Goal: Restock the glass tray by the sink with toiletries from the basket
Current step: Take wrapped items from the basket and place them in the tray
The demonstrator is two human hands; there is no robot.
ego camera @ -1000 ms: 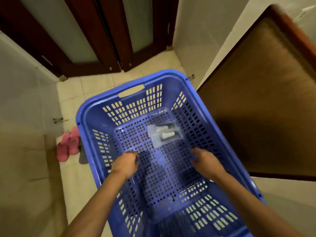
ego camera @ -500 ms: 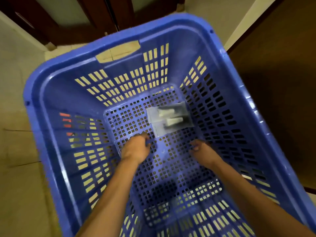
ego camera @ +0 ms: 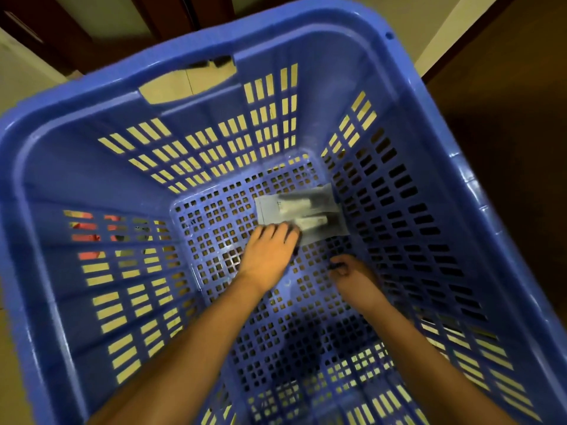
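— Where are the toiletries lying?

— The toiletry packets (ego camera: 306, 210), clear sachets with small white tubes inside, are lying flat on the perforated floor of the blue basket (ego camera: 92, 179). They are sitting in its far right corner, with their right edge against the foot of the right wall.

— What is the left hand doing?

— The left hand (ego camera: 267, 256) is reaching down into the basket, and its knuckles are covering the near left edge of the packets. The fingertips are tucked out of sight beneath it, so I cannot tell whether the grip is clamping on a packet or only touching it.

— And the other one?

— The right hand (ego camera: 356, 277) is hovering low over the basket floor, just beside the right wall and near the packets without touching them. Its fingers are curling loosely, and the grip is holding nothing that I can make out.

— Anything showing outside the basket?

— Pale floor tiles (ego camera: 184, 87) are showing through the handle slot in the far wall, and something red (ego camera: 89, 237) is showing through the slots of the left wall.
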